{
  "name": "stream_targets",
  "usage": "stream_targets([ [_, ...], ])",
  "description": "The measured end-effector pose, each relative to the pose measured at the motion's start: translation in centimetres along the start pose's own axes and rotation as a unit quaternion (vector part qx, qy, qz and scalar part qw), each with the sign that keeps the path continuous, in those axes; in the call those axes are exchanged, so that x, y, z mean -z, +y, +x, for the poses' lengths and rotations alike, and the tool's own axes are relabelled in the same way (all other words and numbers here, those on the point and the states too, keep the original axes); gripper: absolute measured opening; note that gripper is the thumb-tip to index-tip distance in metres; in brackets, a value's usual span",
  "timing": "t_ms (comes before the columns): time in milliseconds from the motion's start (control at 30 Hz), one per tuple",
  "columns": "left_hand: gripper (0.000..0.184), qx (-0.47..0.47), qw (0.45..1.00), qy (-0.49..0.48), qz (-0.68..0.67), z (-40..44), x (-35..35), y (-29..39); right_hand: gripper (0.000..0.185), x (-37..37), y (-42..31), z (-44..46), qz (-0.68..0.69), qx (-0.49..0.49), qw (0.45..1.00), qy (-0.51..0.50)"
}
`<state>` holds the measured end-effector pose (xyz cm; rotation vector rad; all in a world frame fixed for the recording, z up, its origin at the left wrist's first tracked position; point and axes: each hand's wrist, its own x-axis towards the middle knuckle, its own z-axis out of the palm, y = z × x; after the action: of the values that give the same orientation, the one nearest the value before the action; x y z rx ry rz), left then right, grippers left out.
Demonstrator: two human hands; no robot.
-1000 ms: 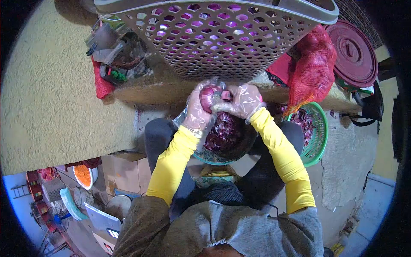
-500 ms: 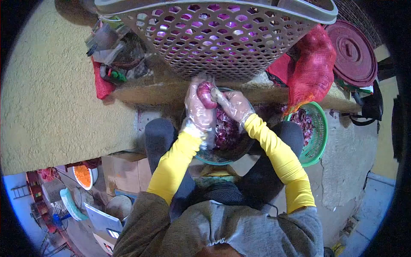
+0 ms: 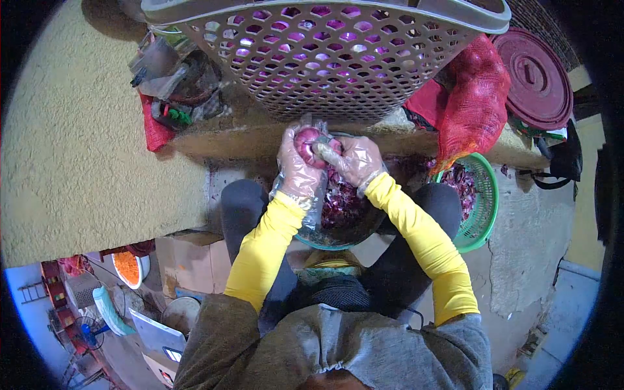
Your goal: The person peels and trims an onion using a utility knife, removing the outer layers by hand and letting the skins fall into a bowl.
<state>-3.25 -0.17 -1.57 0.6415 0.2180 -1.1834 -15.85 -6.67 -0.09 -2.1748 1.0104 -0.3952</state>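
One perforated crate stands just beyond the onion-holding left hand.

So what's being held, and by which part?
A purple onion, held around its left side by the left hand; the right hand is at its right, grip unclear.

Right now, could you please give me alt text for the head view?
Gloved in clear plastic, the left hand holds a red onion and the right hand touches it, over a basin of onion skins. A perforated basket stands beyond; a green basket sits at right.
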Motion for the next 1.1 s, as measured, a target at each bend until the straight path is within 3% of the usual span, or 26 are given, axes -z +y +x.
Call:
stream_targets([
  [100, 0.030, -0.030, 1.000, 0.001, -0.005, -0.6, 0.1, -0.2, 0.073, -0.3, -0.5, -0.4, 0.070, -0.023, 0.997, -0.023],
  [167, 0.031, -0.160, 0.977, -0.084, 0.113, -0.9, 0.3, -0.7, 0.074, -1.6, 0.4, 0.1, 0.078, -0.080, 0.992, -0.053],
  [200, 0.031, -0.160, 0.977, -0.084, 0.112, -1.2, 0.1, -0.9, 0.074, -1.7, 0.6, 0.2, 0.077, -0.081, 0.992, -0.054],
  [233, 0.032, -0.267, 0.916, -0.082, 0.287, -1.6, -0.3, -1.0, 0.074, -1.7, 0.8, 0.3, 0.108, -0.086, 0.989, -0.060],
  [267, 0.033, -0.361, 0.813, -0.076, 0.450, -1.8, -0.6, -1.0, 0.074, -1.6, 1.0, 0.4, 0.139, -0.091, 0.984, -0.065],
  [300, 0.033, -0.362, 0.813, -0.077, 0.450, -1.1, -0.5, -0.4, 0.074, -0.9, 1.1, 0.5, 0.147, -0.039, 0.987, -0.050],
  [333, 0.032, -0.155, 0.954, -0.069, 0.247, 0.0, -0.1, 0.7, 0.072, 0.5, 0.6, 0.6, 0.093, -0.056, 0.992, -0.071],
  [367, 0.031, 0.068, 0.996, -0.054, 0.018, 0.7, 0.3, 1.3, 0.070, 2.1, -0.2, 0.7, 0.010, -0.030, 0.997, -0.071],
  [400, 0.031, 0.068, 0.996, -0.054, 0.018, 0.8, 0.6, 1.3, 0.068, 3.0, -0.8, 0.8, -0.073, -0.005, 0.995, -0.072],
  [467, 0.024, 0.082, 0.993, -0.072, 0.053, 1.1, 1.1, 1.3, 0.068, 3.1, -1.4, 0.5, -0.091, 0.025, 0.994, -0.050],
  [533, 0.027, 0.064, 0.997, -0.015, 0.040, 1.6, 1.1, 1.2, 0.068, 3.2, -1.9, 0.0, -0.108, 0.053, 0.992, -0.027],
  [633, 0.027, 0.077, 0.995, -0.057, 0.002, 1.1, 0.8, 1.1, 0.068, 2.8, -2.1, -0.2, -0.090, 0.049, 0.995, -0.014],
  [733, 0.025, 0.014, 0.998, -0.056, -0.004, -0.1, -0.4, 0.5, 0.069, 0.2, -0.8, -0.2, -0.065, 0.022, 0.998, -0.006],
  [800, 0.024, -0.059, 0.997, 0.056, -0.003, -0.9, -1.5, 0.2, 0.069, -1.3, -0.8, -0.5, 0.061, -0.024, 0.998, -0.020],
  [833, 0.028, -0.126, 0.982, -0.083, 0.114, -1.0, 0.2, 0.1, 0.071, -1.2, -1.5, -0.8, 0.083, -0.055, 0.994, -0.032],
  [933, 0.030, -0.088, 0.990, -0.025, 0.103, -0.7, -0.4, 0.2, 0.069, -1.4, -0.9, -0.4, 0.160, -0.068, 0.984, -0.045],
  [1067, 0.033, 0.020, 0.998, -0.056, -0.025, -0.2, -0.4, 1.5, 0.066, -1.1, 0.2, 0.0, 0.227, -0.041, 0.973, -0.021],
  [1100, 0.038, -0.160, 0.967, -0.043, 0.192, 1.1, 1.7, 0.7, 0.065, -0.7, 0.4, 0.0, 0.218, -0.037, 0.975, -0.015],
])
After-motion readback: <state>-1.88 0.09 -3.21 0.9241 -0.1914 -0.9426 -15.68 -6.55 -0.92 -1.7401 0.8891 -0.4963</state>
